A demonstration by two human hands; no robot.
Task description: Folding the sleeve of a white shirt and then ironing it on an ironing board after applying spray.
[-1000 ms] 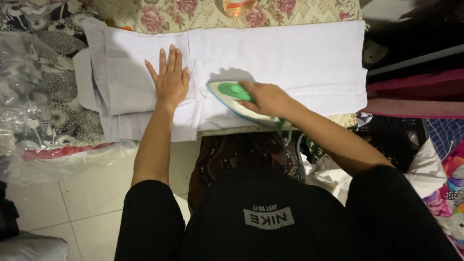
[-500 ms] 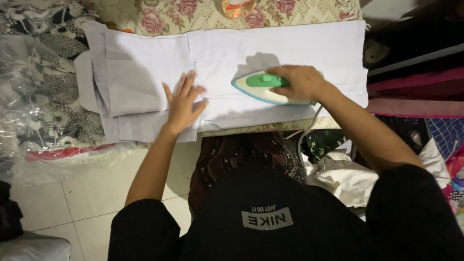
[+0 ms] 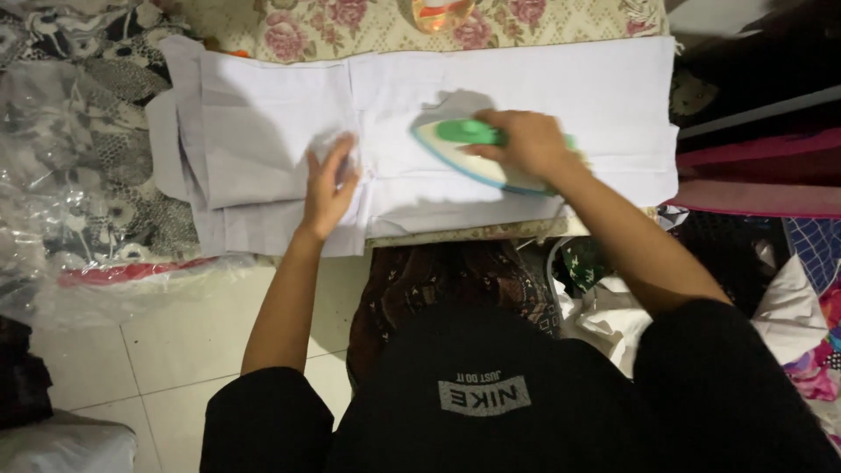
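A white garment lies spread flat over a floral-covered ironing surface. My right hand grips the green handle of a white and green iron, which rests flat on the garment near its middle. My left hand presses on the cloth to the left of the iron, fingers slightly blurred and apart. Its folded left part shows layered edges.
Crumpled clear plastic and dark patterned fabric lie at the left. An orange object sits at the far edge. Dark shelves and pink boards stand at the right, with heaped clothes below. Pale floor tiles lie near me.
The iron slid right along the garment, then came back left toward the middle. My left hand moved right and down from the folded part to beside the iron.
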